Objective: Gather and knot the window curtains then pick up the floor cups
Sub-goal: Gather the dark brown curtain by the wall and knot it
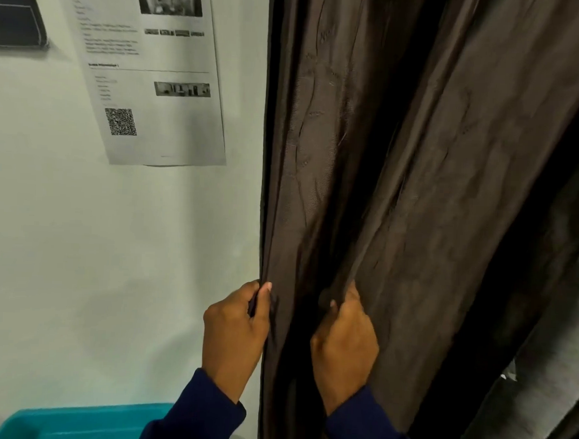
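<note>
at the curtain (367, 156)'s wall-side edge, left hand (235, 329) and right hand (344, 341) each close their grip on a fold, probably to bunch it for knotting.

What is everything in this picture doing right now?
Curtain: hanging loose, in folds, not knotted.
Left hand: grip shut on the curtain's left edge.
Right hand: grip shut on a curtain fold.
Paper: stuck flat on the wall, lower edge lifting slightly.
Tub: teal, by the wall, only its rim shows.
</note>
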